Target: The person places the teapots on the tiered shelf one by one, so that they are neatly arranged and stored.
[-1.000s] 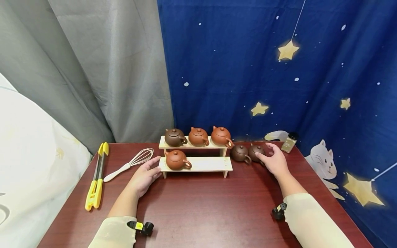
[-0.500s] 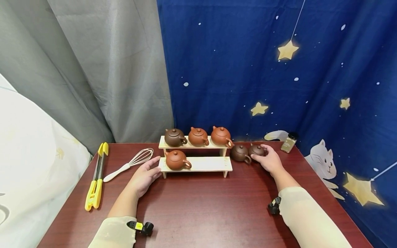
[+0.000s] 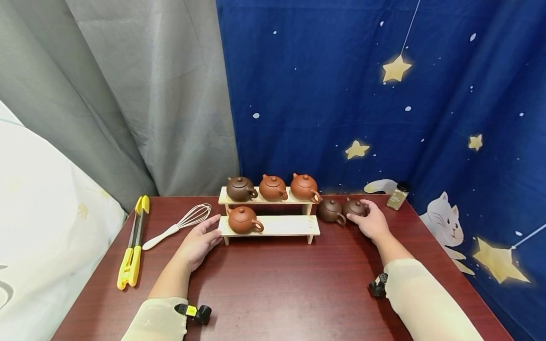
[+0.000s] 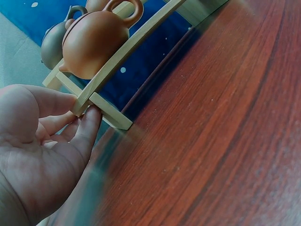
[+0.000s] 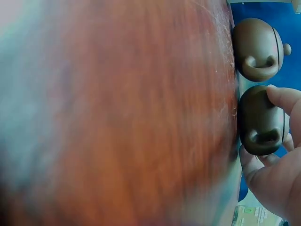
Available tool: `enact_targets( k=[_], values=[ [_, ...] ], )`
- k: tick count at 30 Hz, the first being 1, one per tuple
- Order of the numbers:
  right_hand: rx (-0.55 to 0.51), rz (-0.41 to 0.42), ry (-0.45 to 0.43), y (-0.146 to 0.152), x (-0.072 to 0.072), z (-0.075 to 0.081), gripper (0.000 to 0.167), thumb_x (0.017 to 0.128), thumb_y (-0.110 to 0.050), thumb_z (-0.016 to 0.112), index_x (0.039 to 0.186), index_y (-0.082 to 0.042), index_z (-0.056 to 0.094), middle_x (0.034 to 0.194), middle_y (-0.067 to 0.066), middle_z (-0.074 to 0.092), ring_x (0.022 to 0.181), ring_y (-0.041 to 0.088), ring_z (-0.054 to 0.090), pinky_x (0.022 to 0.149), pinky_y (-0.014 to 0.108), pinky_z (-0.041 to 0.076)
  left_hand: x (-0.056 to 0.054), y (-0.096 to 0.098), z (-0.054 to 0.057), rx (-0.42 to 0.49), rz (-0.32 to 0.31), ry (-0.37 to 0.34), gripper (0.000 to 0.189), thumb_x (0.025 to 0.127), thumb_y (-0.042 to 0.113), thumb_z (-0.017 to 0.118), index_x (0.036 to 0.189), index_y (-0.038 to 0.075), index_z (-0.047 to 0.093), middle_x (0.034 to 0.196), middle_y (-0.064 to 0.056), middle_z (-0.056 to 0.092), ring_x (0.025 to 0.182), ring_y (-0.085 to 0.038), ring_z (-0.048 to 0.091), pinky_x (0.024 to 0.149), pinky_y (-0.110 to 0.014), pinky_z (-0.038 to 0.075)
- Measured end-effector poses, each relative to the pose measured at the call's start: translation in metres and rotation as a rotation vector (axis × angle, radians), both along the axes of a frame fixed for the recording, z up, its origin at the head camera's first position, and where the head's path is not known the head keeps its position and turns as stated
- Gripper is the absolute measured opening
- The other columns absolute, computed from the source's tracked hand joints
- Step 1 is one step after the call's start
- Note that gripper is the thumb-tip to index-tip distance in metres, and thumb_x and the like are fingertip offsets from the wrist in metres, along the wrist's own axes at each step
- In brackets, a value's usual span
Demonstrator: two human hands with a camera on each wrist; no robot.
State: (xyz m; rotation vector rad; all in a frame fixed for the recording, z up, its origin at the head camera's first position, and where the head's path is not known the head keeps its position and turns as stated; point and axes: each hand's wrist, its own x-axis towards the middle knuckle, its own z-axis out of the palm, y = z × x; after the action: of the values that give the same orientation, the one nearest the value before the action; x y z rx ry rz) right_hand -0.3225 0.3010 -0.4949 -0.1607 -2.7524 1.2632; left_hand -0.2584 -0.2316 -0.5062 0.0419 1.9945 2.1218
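My left hand (image 3: pixel 198 246) pinches the left end of a two-tier wooden display stand (image 3: pixel 290 226); in the left wrist view, thumb and fingers meet around its corner (image 4: pixel 83 102). At the right, my right hand (image 3: pixel 373 222) grips a dark brown teapot (image 3: pixel 353 207) by its sides, thumb on the near side (image 5: pixel 254 106). Right beside it, a second dark brown teapot (image 3: pixel 329 211) stands on the table. One reddish clay teapot (image 3: pixel 241 220) sits on the left of the lower tier. The upper tier bears a dark teapot (image 3: pixel 240 189) and two reddish teapots (image 3: pixel 273 188).
A white whisk (image 3: pixel 179 226) and yellow-handled tongs (image 3: pixel 133 246) lie left of the stand on the dark red table (image 3: pixel 273 289). A small black-capped jar (image 3: pixel 398 196) stands at the back right corner. Curtains (image 3: pixel 307 94) hang behind the table.
My right hand has moved left and closed around the right-hand dark brown teapot. In the last half second that teapot has shifted very slightly right. The left hand stays on the stand.
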Motion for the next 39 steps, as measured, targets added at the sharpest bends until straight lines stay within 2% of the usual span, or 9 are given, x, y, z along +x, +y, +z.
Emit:
enact_targets(
  k=[8,16,17,20,22,24,29,35,39],
  values=[
    [-0.022,-0.015,0.033,0.008,0.019,0.004,0.086,0.094,-0.036,0.082,0.161,-0.002,0.039,0.161,0.028,0.047,0.146,0.045,0.048,0.120,0.059,0.041,0.001,-0.001,0.001,0.008,-0.019,0.015,0.067,0.110,0.000,0.045,0.171,0.003,0.019,0.172,-0.020,0.029,0.118,0.004,0.060,0.100,-0.013,0.052],
    [-0.018,0.017,0.057,0.001,0.051,0.017,0.084,0.091,-0.040,0.085,0.157,-0.006,0.046,0.157,0.023,0.052,0.144,0.044,0.052,0.117,0.056,0.044,0.001,-0.001,0.001,0.006,-0.016,0.017,0.067,0.109,0.000,0.045,0.171,0.003,0.019,0.172,-0.019,0.028,0.117,0.005,0.060,0.099,-0.013,0.051],
    [-0.011,0.023,0.060,-0.001,0.055,0.019,0.084,0.091,-0.041,0.086,0.156,-0.007,0.047,0.156,0.023,0.053,0.143,0.043,0.053,0.115,0.054,0.046,0.001,-0.001,0.001,0.005,-0.017,0.017,0.067,0.109,0.000,0.045,0.170,0.003,0.019,0.173,-0.019,0.028,0.117,0.005,0.059,0.099,-0.013,0.051],
    [-0.014,0.048,0.075,-0.010,0.068,0.026,0.081,0.090,-0.042,0.086,0.154,-0.008,0.050,0.151,0.020,0.058,0.136,0.039,0.059,0.106,0.033,0.050,0.002,-0.001,0.002,-0.003,-0.022,0.016,0.067,0.110,0.001,0.046,0.171,0.003,0.019,0.174,-0.018,0.027,0.119,0.005,0.059,0.100,-0.012,0.051],
    [-0.018,0.063,0.093,-0.017,0.074,0.029,0.079,0.089,-0.041,0.087,0.152,-0.009,0.052,0.147,0.019,0.061,0.130,0.035,0.063,0.097,0.020,0.049,0.002,-0.001,0.002,-0.007,-0.021,0.014,0.066,0.110,0.001,0.046,0.171,0.004,0.019,0.175,-0.017,0.027,0.119,0.005,0.059,0.099,-0.012,0.051],
    [-0.037,0.083,0.110,-0.026,0.079,0.031,0.076,0.089,-0.038,0.088,0.151,-0.011,0.054,0.142,0.017,0.065,0.124,0.031,0.065,0.090,0.012,0.047,0.002,0.000,0.002,-0.008,-0.021,0.014,0.066,0.110,0.002,0.046,0.171,0.004,0.019,0.175,-0.016,0.026,0.120,0.005,0.059,0.099,-0.011,0.050],
    [-0.102,0.153,0.132,-0.055,0.089,0.038,0.072,0.086,-0.029,0.092,0.146,-0.011,0.057,0.132,0.016,0.071,0.114,0.024,0.068,0.088,0.015,0.053,0.002,0.000,0.002,0.001,-0.024,0.015,0.066,0.110,0.000,0.046,0.170,0.003,0.019,0.175,-0.017,0.026,0.120,0.004,0.059,0.100,-0.012,0.051],
    [-0.191,0.250,0.120,-0.094,0.098,0.040,0.072,0.083,-0.023,0.094,0.145,-0.011,0.059,0.133,0.016,0.070,0.115,0.026,0.072,0.091,0.019,0.056,0.001,-0.001,0.000,-0.001,-0.022,0.015,0.067,0.109,0.000,0.045,0.171,0.003,0.019,0.174,-0.018,0.026,0.119,0.005,0.059,0.099,-0.013,0.051],
    [-0.217,0.296,0.126,-0.117,0.098,0.039,0.070,0.082,-0.022,0.095,0.143,-0.014,0.061,0.131,0.012,0.069,0.115,0.023,0.071,0.095,0.022,0.056,0.000,-0.001,-0.001,0.001,-0.023,0.019,0.067,0.109,0.001,0.046,0.171,0.003,0.019,0.175,-0.017,0.026,0.119,0.005,0.060,0.099,-0.012,0.052]
  ],
)
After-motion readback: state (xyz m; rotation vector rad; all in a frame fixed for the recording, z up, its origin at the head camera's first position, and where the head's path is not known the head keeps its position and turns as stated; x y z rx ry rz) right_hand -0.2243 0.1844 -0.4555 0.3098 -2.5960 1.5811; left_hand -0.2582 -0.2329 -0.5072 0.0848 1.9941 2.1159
